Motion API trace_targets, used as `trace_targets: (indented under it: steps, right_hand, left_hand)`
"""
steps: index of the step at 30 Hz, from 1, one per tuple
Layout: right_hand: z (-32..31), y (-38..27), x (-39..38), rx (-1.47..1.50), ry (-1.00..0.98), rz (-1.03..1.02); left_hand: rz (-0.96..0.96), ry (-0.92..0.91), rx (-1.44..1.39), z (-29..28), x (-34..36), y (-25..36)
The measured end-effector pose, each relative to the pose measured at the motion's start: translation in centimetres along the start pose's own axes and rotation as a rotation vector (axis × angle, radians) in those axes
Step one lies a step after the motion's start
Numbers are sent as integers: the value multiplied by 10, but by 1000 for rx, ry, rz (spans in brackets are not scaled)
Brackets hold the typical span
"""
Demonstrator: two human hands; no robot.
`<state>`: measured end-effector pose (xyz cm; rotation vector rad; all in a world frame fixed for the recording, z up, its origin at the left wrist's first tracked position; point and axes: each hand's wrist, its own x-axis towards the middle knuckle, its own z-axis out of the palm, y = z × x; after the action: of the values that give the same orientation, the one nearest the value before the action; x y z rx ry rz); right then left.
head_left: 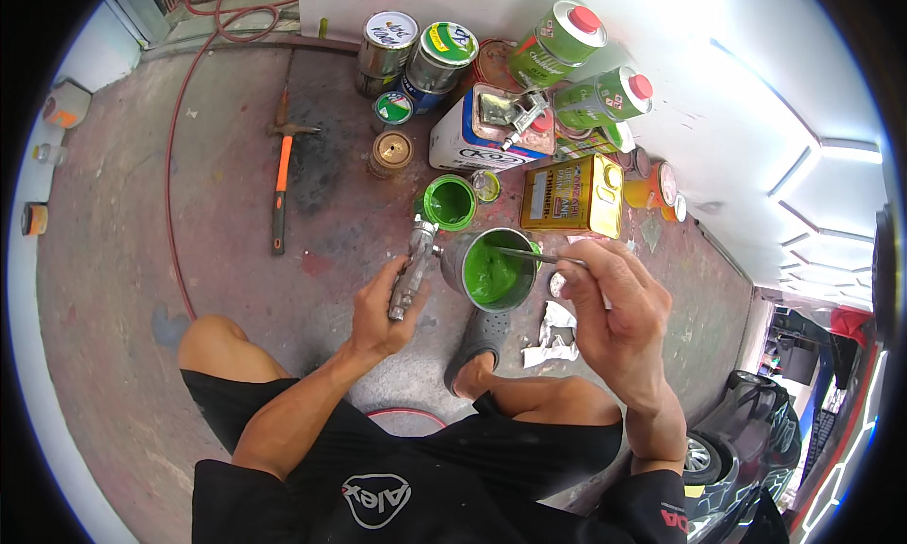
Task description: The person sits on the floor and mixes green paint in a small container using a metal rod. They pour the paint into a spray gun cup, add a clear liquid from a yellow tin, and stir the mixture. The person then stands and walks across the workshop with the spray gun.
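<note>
My left hand [383, 312] grips the metal body of a spray gun [410, 272], which is beside and appears joined to a metal cup [455, 277] of bright green paint [490, 272]. My right hand [616, 312] pinches a thin metal rod [553, 259] whose far end dips into that paint. An open green tin [450, 202] of darker green paint stands just behind the cup. A small yellow-green lid [486, 186] lies beside the tin. A gold rectangular can [571, 199] is behind my right hand.
Cans and bottles [418, 60] crowd against the white wall, with another spray gun [520, 120] atop a large container [449, 138]. A hammer [282, 189] and red hose [172, 185] lie on the floor at left. Crumpled white paper [548, 345] is near my foot. A car [746, 440] stands lower right.
</note>
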<state>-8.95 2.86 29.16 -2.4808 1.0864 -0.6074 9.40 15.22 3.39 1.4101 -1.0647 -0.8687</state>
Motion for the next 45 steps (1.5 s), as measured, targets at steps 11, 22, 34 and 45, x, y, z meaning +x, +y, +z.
trace_targets:
  steps: [11,22,34,45]
  right_hand:
    - [-6,0,-1,16,-49,2]
    - [-1,-1,-2,5,-24,-1]
    - [-1,-3,-1,62,-30,15]
    - [1,-5,1,75,-5,36]
  left_hand:
    - [-15,14,-11,2,-1,-2]
    - [5,11,-27,0,0,0]
    - [23,34,-23,0,3,2]
    - [2,23,-19,-3,2,2]
